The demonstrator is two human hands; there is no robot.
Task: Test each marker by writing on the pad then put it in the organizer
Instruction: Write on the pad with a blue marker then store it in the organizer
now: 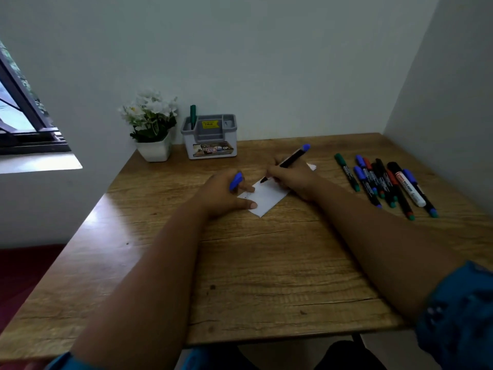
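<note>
Bare forearms, short blue patterned sleeves (458, 316), dark trousers (346, 356)

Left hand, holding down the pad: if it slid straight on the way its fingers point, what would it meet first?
Probably the right hand, which grips the marker writing on the pad; the left hand points right across it.

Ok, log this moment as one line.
right hand: writing, blue-ended black marker | left hand: blue cap, steadies white paper pad

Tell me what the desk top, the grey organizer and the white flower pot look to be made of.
Brown desk top: wood or wood-look laminate, matt, with printed-looking grain and knots. Grey and white organizer: moulded plastic, smooth, with stickers on it. Square white flower pot: plastic or glazed ceramic; the picture leaves it open.
</note>
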